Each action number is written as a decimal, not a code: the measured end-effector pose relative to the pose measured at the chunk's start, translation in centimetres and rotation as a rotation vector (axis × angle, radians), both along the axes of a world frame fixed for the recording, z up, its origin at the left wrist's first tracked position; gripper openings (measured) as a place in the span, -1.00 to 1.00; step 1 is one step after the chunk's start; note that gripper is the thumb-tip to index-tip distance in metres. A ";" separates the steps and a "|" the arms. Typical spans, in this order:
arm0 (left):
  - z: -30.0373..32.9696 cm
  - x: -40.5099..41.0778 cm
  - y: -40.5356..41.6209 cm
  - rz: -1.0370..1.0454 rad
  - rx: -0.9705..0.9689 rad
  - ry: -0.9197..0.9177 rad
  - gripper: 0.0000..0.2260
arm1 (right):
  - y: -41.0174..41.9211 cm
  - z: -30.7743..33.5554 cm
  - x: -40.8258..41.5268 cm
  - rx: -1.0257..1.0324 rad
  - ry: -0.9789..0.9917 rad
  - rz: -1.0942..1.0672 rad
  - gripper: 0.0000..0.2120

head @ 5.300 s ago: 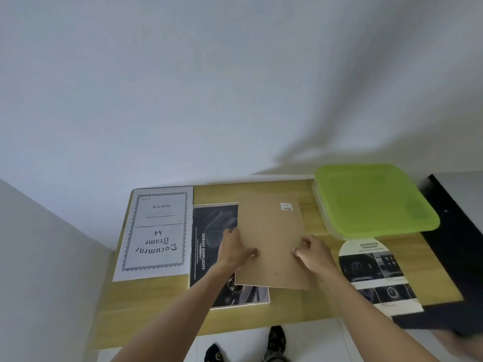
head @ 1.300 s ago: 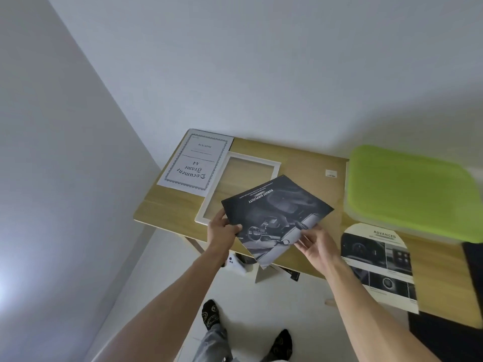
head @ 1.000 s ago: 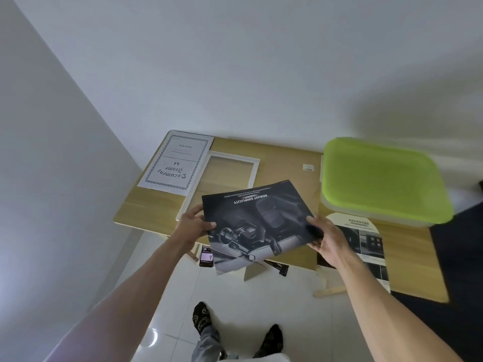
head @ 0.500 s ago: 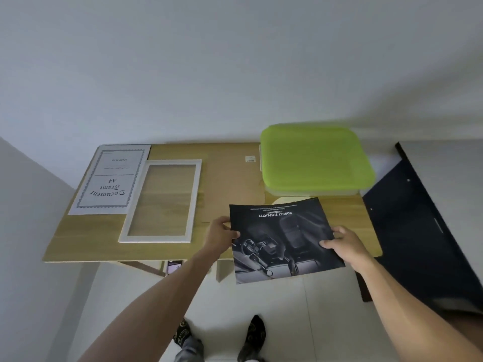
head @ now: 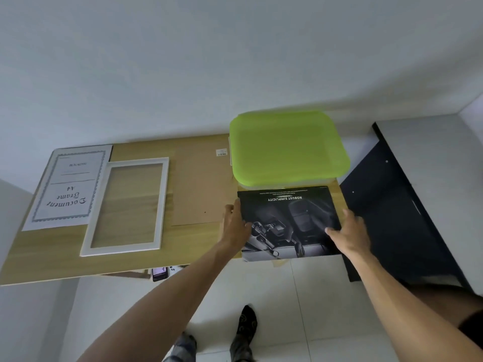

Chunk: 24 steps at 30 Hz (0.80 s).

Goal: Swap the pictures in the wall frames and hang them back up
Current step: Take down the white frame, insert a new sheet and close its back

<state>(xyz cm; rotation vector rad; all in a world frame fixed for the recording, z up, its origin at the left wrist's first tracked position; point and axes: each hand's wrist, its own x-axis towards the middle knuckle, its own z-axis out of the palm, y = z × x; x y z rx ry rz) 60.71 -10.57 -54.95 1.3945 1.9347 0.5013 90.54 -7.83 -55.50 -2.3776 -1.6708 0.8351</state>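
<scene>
A dark car-interior picture (head: 287, 220) lies at the right front of the wooden table (head: 52, 257), just before the green box, and overhangs the table's front edge. My left hand (head: 234, 226) holds its left edge with the thumb on top. My right hand (head: 350, 231) holds its right edge, thumb on the print. An empty white frame (head: 163, 205) lies flat at the left middle. To the left of it lies a white "Document Frame A4" sheet (head: 68, 186). A brown backing board (head: 201, 184) rests between the frame and the box.
A clear box with a lime-green lid (head: 287, 147) stands at the table's back right against the white wall. A large black panel (head: 392, 218) leans to the right of the table. A phone (head: 159, 274) shows below the table's front edge. My feet stand on white floor tiles.
Earlier I pressed the backing board on the frame; since then the dark picture came out, and I have carried it right and lowered it onto the table before the green box.
</scene>
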 end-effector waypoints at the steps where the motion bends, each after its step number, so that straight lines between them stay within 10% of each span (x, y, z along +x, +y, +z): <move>1: -0.3 0.3 -0.6 -0.087 0.018 0.100 -0.34 | -0.4 -0.3 -0.3 0.058 -0.082 0.082 -0.36; 7: -1.4 1.6 -3.3 -0.591 -0.075 0.335 -0.39 | -1.7 -2.5 -2.3 0.115 -0.178 0.417 -0.41; 24: -1.6 2.2 -2.5 -0.616 -0.033 0.310 -0.46 | -1.0 -2.1 -1.9 0.121 -0.189 0.401 -0.41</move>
